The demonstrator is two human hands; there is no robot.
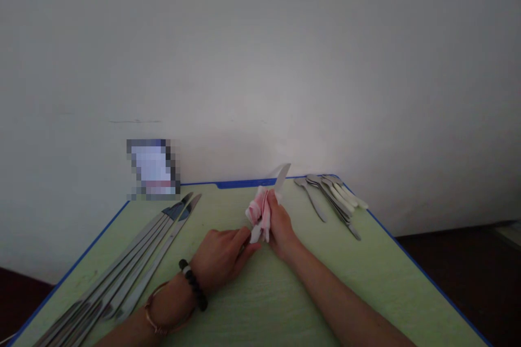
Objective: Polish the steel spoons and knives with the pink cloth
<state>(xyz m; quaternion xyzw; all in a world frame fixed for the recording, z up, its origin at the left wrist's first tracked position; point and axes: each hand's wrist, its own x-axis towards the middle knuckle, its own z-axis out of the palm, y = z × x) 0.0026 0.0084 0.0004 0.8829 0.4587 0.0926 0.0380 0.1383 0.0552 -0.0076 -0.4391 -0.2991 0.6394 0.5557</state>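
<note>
One pink-and-white cloth [255, 210] is bunched around one table knife [282, 178], held over the pale green surface [252, 303], the blade slanting up and out beyond the cloth's far side. Left of the cloth lies a fan of long metal knives [142, 252], at least four, overlapping too closely for an exact count. To the right of the cloth rests one separate metal utensil [312, 199], and beyond it a stack of metal spoons [331, 199], several deep and not countable, with at least three white-handled pieces [345, 195] farther right. One blurred-out device [152, 165] stands to the cloth's far left, near the wall [260, 65]. Of the two hands, the right hand [280, 225] is closed on the cloth from its right side, thumb pressed along it toward the blade. The left hand [222, 257] is curled almost closed, its thumb and fingers pinching the knife's near end just below the cloth; its exact grip is partly hidden. One beaded bracelet [193, 284] and one thin bangle [151, 314] circle the left wrist.
</note>
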